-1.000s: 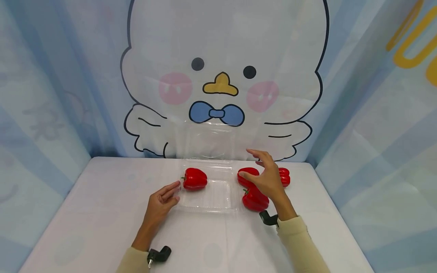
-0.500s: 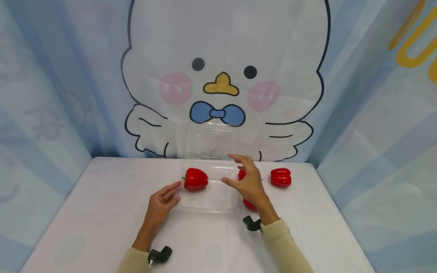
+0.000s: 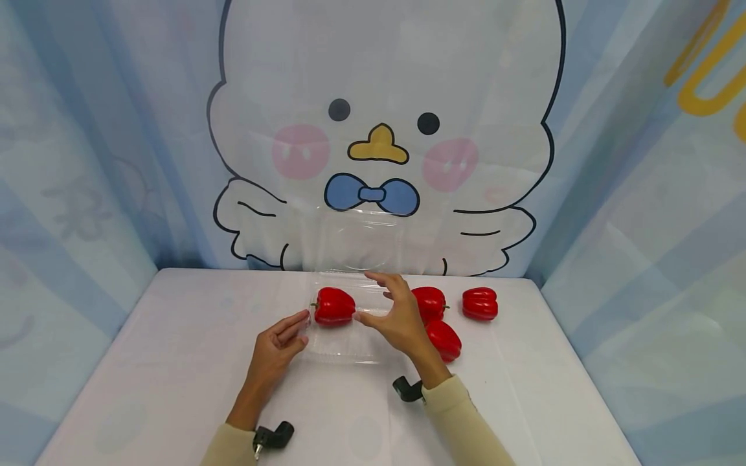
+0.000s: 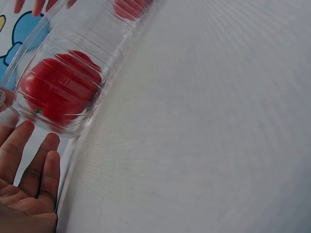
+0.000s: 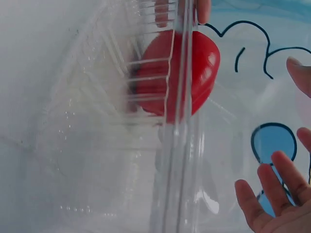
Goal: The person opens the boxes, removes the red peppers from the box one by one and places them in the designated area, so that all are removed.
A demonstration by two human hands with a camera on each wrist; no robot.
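Note:
A clear plastic clamshell container [image 3: 350, 353] stands on the table with its lid [image 3: 358, 239] raised at the back. Inside its left end lies a red bell pepper [image 3: 335, 307], stem to the left. At the container's left edge, my left hand [image 3: 280, 343] holds the rim between thumb and fingers; the other fingers [image 4: 48, 174] stay fairly straight. Over the right half of the container hovers my right hand [image 3: 399, 320], fingers and thumb spread with nothing between them. In the right wrist view, its fingers [image 5: 274, 189] are apart from the pepper.
Right of the container lie two red peppers close together, a rear pepper [image 3: 430, 303] and a front pepper [image 3: 445, 342]. Another red pepper [image 3: 480, 303] lies farther right. A printed curtain [image 3: 495, 162] hangs behind the white table [image 3: 192, 336].
My right hand has moved left from above the loose peppers to over the container, uncovering them. My left hand and the pepper in the container stay in place.

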